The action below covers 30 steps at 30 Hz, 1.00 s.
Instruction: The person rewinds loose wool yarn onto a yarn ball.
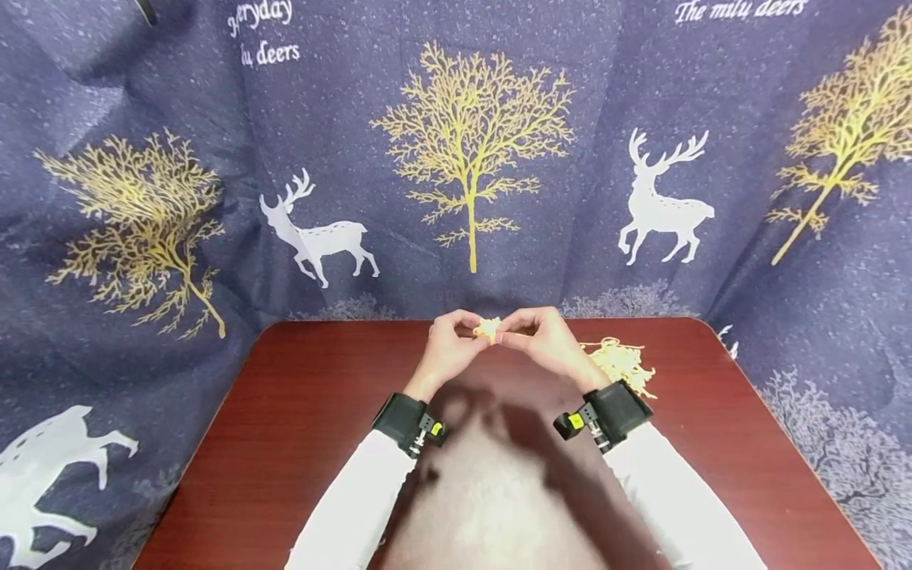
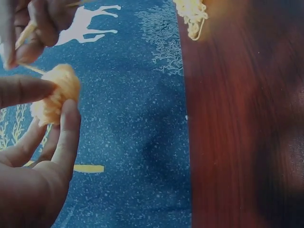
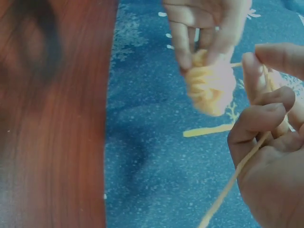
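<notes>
A small ball of pale yellow yarn (image 2: pixel 64 90) is pinched between the thumb and fingers of my left hand (image 1: pixel 450 344), up above the table's far edge. Beside it, my right hand (image 1: pixel 547 342) pinches the yarn strand (image 3: pixel 232 183) between thumb and forefinger. In the right wrist view that strand runs from the ball to the fingertips, passes under the curled fingers and trails down past the palm. A loose, tangled pile of the same yarn (image 1: pixel 621 364) lies on the table, partly behind my right wrist.
The reddish-brown wooden table (image 1: pixel 299 459) has rounded far corners. Right behind it hangs a dark blue cloth (image 1: pixel 456 277) printed with white deer and yellow trees. Each wrist wears a black band (image 1: pixel 400 419) with a small camera.
</notes>
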Each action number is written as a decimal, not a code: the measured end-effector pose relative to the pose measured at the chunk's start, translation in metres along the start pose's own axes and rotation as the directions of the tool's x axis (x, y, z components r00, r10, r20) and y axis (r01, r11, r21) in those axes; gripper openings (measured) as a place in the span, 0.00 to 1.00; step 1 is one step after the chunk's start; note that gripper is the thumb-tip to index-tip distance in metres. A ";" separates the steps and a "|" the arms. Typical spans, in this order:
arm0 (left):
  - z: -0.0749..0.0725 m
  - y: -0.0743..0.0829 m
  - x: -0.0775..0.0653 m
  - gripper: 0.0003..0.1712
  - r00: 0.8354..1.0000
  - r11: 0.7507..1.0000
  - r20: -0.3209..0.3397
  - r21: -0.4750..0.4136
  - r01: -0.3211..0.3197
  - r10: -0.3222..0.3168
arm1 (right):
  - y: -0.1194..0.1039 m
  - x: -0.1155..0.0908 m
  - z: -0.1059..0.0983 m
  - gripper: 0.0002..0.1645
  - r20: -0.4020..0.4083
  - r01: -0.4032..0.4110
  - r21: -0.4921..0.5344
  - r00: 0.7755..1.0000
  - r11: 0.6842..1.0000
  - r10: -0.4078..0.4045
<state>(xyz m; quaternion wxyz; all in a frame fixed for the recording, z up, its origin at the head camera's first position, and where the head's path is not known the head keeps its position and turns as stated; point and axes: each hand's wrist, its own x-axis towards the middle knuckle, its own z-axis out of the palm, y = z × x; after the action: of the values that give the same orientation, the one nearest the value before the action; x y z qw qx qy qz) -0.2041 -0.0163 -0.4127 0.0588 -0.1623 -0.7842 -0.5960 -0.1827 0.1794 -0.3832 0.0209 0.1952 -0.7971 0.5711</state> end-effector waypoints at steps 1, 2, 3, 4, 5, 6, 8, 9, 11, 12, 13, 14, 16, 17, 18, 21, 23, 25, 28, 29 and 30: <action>-0.001 0.001 0.001 0.15 1.000 1.000 0.017 0.012 0.006 -0.006 | -0.002 0.003 -0.001 0.08 -0.004 -0.006 0.018 1.000 1.000 0.006; -0.001 0.002 0.001 0.15 0.999 1.000 0.032 0.018 0.008 -0.009 | -0.003 0.005 -0.002 0.09 -0.008 -0.016 0.037 1.000 0.999 0.016; -0.002 0.002 0.001 0.15 0.999 1.000 0.042 0.020 0.015 -0.016 | -0.004 0.007 -0.004 0.09 -0.012 -0.023 0.048 1.000 0.999 0.023; -0.002 0.003 0.001 0.15 0.999 1.000 0.050 0.021 0.017 -0.018 | -0.004 0.009 -0.005 0.10 -0.016 -0.030 0.061 0.999 0.998 0.031; -0.002 0.003 0.001 0.16 0.998 1.000 0.057 0.019 0.023 -0.024 | -0.005 0.011 -0.007 0.09 -0.021 -0.039 0.071 0.999 0.997 0.041; -0.002 0.003 0.000 0.16 0.998 1.000 0.062 0.017 0.024 -0.025 | -0.005 0.012 -0.008 0.09 -0.025 -0.051 0.077 0.998 0.996 0.053; -0.002 0.004 0.000 0.16 0.997 1.000 0.069 0.010 0.025 -0.026 | -0.005 0.015 -0.011 0.09 -0.033 -0.077 0.100 0.996 0.992 0.080; -0.001 0.005 -0.001 0.16 0.997 1.000 0.073 0.003 0.023 -0.024 | -0.005 0.016 -0.012 0.09 -0.035 -0.087 0.109 0.995 0.990 0.092; 0.001 0.006 -0.001 0.16 0.996 1.000 0.085 -0.008 0.019 -0.018 | -0.004 0.018 -0.015 0.09 -0.035 -0.109 0.138 0.993 0.984 0.115; 0.001 0.006 -0.002 0.16 0.996 1.000 0.092 -0.012 0.014 -0.013 | -0.004 0.020 -0.016 0.09 -0.038 -0.115 0.146 0.992 0.983 0.122; 0.002 0.006 -0.002 0.16 0.995 1.000 0.099 -0.021 0.014 -0.012 | -0.004 0.021 -0.016 0.09 -0.040 -0.115 0.155 0.992 0.981 0.123; 0.003 0.005 -0.002 0.16 0.994 0.999 0.105 -0.030 0.012 -0.008 | -0.004 0.023 -0.017 0.08 -0.043 -0.115 0.160 0.991 0.980 0.124; 0.004 0.003 -0.004 0.16 0.994 0.999 0.109 -0.051 0.013 -0.007 | -0.004 0.026 -0.018 0.08 -0.044 -0.117 0.168 0.991 0.979 0.125; 0.004 0.001 -0.005 0.16 0.994 0.998 0.107 -0.061 0.016 -0.009 | -0.003 0.027 -0.017 0.08 -0.045 -0.118 0.175 0.991 0.977 0.128; 0.005 -0.001 -0.006 0.16 0.995 0.997 0.102 -0.071 0.020 -0.013 | -0.003 0.028 -0.017 0.08 -0.041 -0.120 0.179 0.991 0.976 0.129; 0.005 -0.004 -0.008 0.17 0.996 0.995 0.086 -0.095 0.032 -0.024 | -0.001 0.031 -0.018 0.08 -0.017 -0.130 0.184 0.991 0.974 0.136; 0.005 -0.004 -0.007 0.17 0.996 0.994 0.085 -0.100 0.035 -0.026 | -0.001 0.033 -0.019 0.08 -0.016 -0.124 0.183 0.991 0.975 0.130; 0.004 -0.002 -0.005 0.17 0.996 0.994 0.089 -0.107 0.030 -0.021 | -0.001 0.035 -0.021 0.09 -0.016 -0.112 0.176 0.993 0.978 0.116; 0.004 0.001 0.000 0.17 0.995 0.994 0.102 -0.109 0.022 -0.011 | -0.001 0.039 -0.025 0.11 -0.017 -0.098 0.170 0.995 0.981 0.102; 0.004 0.002 0.001 0.18 0.994 0.994 0.109 -0.110 0.021 -0.009 | -0.001 0.040 -0.026 0.11 -0.012 -0.096 0.163 0.995 0.982 0.099; 0.004 0.003 0.002 0.18 0.993 0.994 0.118 -0.107 0.020 -0.007 | -0.001 0.042 -0.027 0.11 -0.006 -0.098 0.161 0.995 0.982 0.100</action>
<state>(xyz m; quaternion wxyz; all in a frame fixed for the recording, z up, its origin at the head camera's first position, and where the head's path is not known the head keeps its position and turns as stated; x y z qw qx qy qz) -0.2045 -0.0118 -0.4105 -0.0003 -0.1947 -0.7540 -0.6273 -0.2259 0.1924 -0.3622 -0.0179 0.1524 -0.7571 0.6351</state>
